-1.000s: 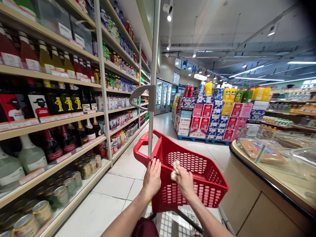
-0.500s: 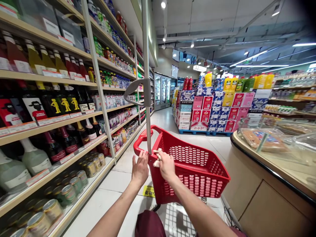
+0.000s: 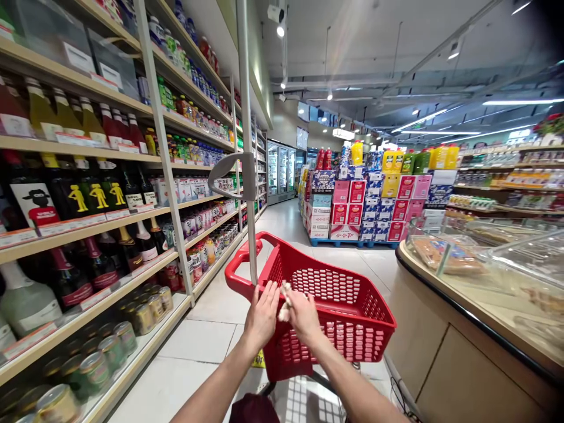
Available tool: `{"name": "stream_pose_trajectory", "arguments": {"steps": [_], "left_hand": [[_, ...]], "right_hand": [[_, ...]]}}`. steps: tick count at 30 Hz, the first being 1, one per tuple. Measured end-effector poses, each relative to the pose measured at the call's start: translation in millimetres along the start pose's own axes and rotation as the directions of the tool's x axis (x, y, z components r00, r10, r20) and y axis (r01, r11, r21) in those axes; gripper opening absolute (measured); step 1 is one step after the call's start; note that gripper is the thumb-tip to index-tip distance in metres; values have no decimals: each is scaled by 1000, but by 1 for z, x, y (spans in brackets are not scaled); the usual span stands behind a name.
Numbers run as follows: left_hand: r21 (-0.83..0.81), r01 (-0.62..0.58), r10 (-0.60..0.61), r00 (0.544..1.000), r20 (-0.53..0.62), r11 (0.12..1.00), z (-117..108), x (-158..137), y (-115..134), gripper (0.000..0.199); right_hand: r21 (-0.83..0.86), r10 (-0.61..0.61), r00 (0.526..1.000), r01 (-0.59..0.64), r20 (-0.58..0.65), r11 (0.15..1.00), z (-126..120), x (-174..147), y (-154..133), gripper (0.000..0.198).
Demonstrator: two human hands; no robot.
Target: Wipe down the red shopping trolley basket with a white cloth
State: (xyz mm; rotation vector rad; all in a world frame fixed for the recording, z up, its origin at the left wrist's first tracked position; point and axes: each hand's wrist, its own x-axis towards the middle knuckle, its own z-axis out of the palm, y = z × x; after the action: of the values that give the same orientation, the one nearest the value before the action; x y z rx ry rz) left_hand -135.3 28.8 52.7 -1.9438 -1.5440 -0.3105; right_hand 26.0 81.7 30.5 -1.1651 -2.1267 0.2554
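A red plastic shopping cart (image 3: 343,317) with a perforated basket stands right in front of me. My left hand (image 3: 263,317) lies against its near rim with the fingers straight and side by side, just right of the foot of the metal pole (image 3: 247,117). Close beside it, my right hand (image 3: 304,314) is closed around a crumpled off-white cloth (image 3: 285,301), which bulges out on its left side at the rim. The lower part of the cloth is hidden by my fingers. A grey plastic loop (image 3: 233,176) is fixed partway up the pole.
Shelves (image 3: 145,220) with bottles and cans run along the left. To the right stands a curved counter (image 3: 445,329) with clear covers over packaged food. Stacked drink boxes (image 3: 352,205) sit on blue pallets ahead, and glass-door fridges (image 3: 281,170) line the far end.
My left hand has slid right along the rim, away from the pole and closer to the right hand. The cart sits slightly further left and lower in view.
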Motion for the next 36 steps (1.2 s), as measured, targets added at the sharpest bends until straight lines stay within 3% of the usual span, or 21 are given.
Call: {"name": "stream_pose_trajectory", "arguments": {"steps": [3,6,8,14,17,20,22,25,27,30,33,36], "left_hand": [[41,17,-19,999,51,999,7,5,6,54],[49,25,-28,998,53,998,13,4,11,59],[37,42,-44,997,63,998,17,5,17,60],[16,27,-28,996,89,1000,20,5,32,67],[0,31,-31,994,107,1000,17,3,34,67],[-11,34,-32,992,121,999,18,3,43,67],[-12,33,-32,992,119,999,20,3,51,68],[-13,39,-37,993,116,999,24,2,56,70],[-21,15,-13,993,118,1000,25,1,54,71],[-30,5,-2,994,110,1000,24,0,53,72],[-34,40,-36,993,111,999,23,3,56,69],[-36,50,-44,990,133,998,23,4,59,64]], "right_hand": [[-54,-5,1000,5,8,999,-6,-8,20,46],[-145,183,982,-189,-55,971,-22,-24,61,43],[-169,256,961,-272,-109,947,-25,-28,71,43],[-138,11,1000,-12,-6,990,-14,-25,56,52],[-213,159,986,-166,-52,963,-32,-41,88,44],[-309,299,935,-346,-189,886,-43,-48,109,40],[-294,242,956,-283,-168,913,-37,-44,100,42],[-213,61,997,-67,-36,975,-20,-37,80,50],[-195,29,1000,-28,3,980,-21,-39,85,52],[-225,178,983,-185,-49,957,-40,-49,119,45],[-211,360,924,-381,-130,900,-55,-50,132,43],[-121,272,961,-277,-60,953,-47,-41,109,46]]}}
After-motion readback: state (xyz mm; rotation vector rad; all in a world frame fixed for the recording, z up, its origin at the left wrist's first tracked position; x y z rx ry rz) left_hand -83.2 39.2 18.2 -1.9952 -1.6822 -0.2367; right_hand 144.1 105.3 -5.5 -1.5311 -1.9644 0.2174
